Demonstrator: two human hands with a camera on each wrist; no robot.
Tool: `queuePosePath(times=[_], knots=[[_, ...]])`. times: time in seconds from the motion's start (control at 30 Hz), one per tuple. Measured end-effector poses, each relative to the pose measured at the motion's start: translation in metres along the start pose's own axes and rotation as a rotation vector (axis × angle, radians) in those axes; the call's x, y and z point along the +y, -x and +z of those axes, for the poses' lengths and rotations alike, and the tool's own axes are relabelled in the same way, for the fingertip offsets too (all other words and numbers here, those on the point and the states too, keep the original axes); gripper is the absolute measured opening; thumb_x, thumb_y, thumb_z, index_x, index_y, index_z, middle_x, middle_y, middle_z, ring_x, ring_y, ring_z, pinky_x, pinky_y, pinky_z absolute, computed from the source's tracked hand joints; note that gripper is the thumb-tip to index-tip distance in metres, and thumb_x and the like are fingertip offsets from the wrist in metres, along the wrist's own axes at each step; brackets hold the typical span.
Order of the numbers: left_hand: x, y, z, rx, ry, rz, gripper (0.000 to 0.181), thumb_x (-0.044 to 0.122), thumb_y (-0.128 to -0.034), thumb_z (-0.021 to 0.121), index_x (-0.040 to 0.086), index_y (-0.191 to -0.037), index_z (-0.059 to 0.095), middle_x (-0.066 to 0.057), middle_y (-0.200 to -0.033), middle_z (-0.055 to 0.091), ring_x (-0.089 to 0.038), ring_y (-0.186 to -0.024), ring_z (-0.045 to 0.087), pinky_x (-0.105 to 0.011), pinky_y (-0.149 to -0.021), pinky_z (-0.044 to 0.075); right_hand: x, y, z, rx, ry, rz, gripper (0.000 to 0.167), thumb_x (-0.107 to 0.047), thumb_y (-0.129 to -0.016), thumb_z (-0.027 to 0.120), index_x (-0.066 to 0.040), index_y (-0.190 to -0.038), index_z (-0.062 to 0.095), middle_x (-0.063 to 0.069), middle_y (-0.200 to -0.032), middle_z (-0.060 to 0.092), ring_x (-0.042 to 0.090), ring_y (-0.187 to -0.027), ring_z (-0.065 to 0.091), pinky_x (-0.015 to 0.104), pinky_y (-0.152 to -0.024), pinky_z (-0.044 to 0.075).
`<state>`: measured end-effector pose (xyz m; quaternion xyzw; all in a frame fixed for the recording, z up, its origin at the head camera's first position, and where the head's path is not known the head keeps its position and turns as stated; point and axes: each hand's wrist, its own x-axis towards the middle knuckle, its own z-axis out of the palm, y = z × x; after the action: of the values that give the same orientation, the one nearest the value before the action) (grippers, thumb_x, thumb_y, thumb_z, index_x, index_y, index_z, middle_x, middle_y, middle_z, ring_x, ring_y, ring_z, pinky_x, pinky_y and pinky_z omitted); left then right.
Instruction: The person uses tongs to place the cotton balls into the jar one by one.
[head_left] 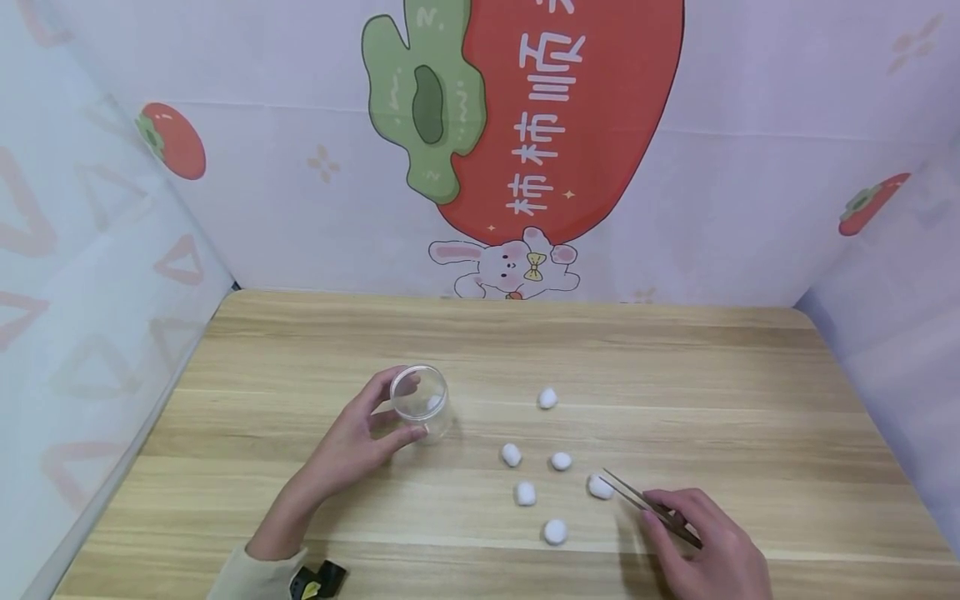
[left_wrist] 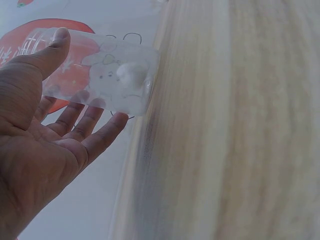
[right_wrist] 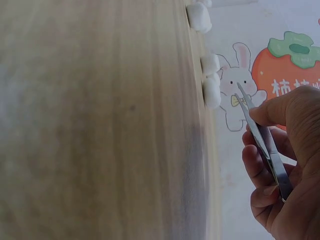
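Note:
A clear jar point(head_left: 422, 404) stands on the table, held around its side by the left hand point(head_left: 348, 446); one white cotton ball point(left_wrist: 131, 75) lies inside near its bottom. The right hand point(head_left: 708, 546) pinches metal tweezers point(head_left: 652, 508) between thumb and fingers. Their tips are apart with nothing gripped, over or beside a cotton ball point(head_left: 601, 487); contact cannot be told in the head view. In the right wrist view the tweezers point(right_wrist: 262, 137) point up and away from the right hand point(right_wrist: 295, 165).
Between the hands lie several more cotton balls, among them a near one point(head_left: 555, 532) and a far one point(head_left: 547, 398). The wooden table point(head_left: 300, 333) meets a printed cloth wall point(head_left: 277, 208) at the back, with cloth at both sides.

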<state>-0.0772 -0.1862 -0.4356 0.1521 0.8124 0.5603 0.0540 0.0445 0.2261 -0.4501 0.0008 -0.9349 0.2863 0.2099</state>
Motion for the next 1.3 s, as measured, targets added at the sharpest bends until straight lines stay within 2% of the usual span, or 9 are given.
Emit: queuePosePath(times=[0.17, 0.53, 0.93, 1.3], knots=[[0.001, 0.0, 0.0, -0.004, -0.002, 0.005, 0.076, 0.019, -0.0887, 0.087, 0.018, -0.153, 0.047, -0.007, -0.152, 0.058, -0.026, -0.146, 0.054, -0.041, -0.112, 0.06, 0.006, 0.003, -0.001, 0.004, -0.032, -0.025, 0.038, -0.003, -0.072, 0.092, -0.027, -0.098, 0.08, -0.019, -0.087, 0.069, -0.021, -0.079, 0.048, 0.006, -0.058, 0.042], [0.001, 0.0, 0.0, -0.002, -0.009, 0.006, 0.077, 0.019, -0.0889, 0.087, 0.017, -0.154, 0.046, -0.009, -0.152, 0.059, -0.03, -0.146, 0.055, -0.041, -0.111, 0.06, 0.008, 0.004, -0.003, -0.042, 0.055, 0.007, 0.035, -0.012, -0.073, 0.095, -0.031, -0.098, 0.08, -0.018, -0.09, 0.073, -0.013, -0.079, 0.061, 0.004, -0.062, 0.044], [0.0, 0.0, 0.001, -0.003, -0.004, 0.018, 0.074, 0.018, -0.089, 0.087, 0.017, -0.152, 0.048, -0.01, -0.152, 0.059, -0.033, -0.145, 0.054, -0.044, -0.111, 0.06, 0.011, 0.003, -0.004, -0.122, 0.11, 0.052, 0.031, -0.018, -0.076, 0.095, -0.034, -0.098, 0.08, -0.022, -0.091, 0.071, -0.012, -0.081, 0.061, 0.001, -0.063, 0.041], [0.002, 0.001, 0.0, -0.004, 0.008, 0.003, 0.075, 0.019, -0.0892, 0.087, 0.016, -0.153, 0.047, -0.009, -0.152, 0.058, -0.027, -0.145, 0.055, -0.041, -0.112, 0.059, 0.008, -0.002, -0.001, -0.202, 0.133, 0.078, 0.028, -0.021, -0.08, 0.093, -0.036, -0.098, 0.079, -0.026, -0.092, 0.069, -0.012, -0.082, 0.062, 0.018, -0.062, 0.054]])
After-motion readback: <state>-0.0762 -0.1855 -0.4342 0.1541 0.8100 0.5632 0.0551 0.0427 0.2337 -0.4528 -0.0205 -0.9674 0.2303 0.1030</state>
